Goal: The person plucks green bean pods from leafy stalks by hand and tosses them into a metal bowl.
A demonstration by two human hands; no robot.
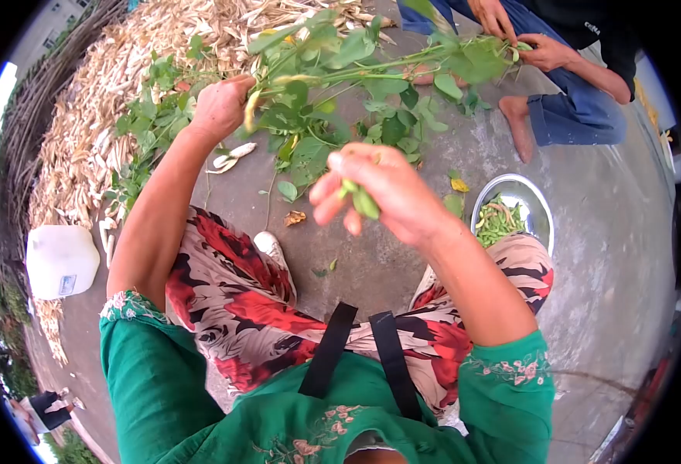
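My left hand (223, 108) is closed around the stems of a leafy bean plant (309, 158), stretched out at the upper left. In front of my body, my right hand (387, 185) has a few green bean pods (365, 203) between its curled fingers; motion blurs it slightly. A metal bowl (540, 207) stands on the ground by my right knee. Inside it lie many green pods (496, 224). A pale yellowish pod (250, 112) hangs just beside my left hand.
Opposite me at the upper right, a person's hands (541, 52) work at the plant's far end. A large heap of dry husks (85, 155) covers the upper left. A white plastic jug (62, 261) stands left. Fallen leaves (295, 218) lie between my feet.
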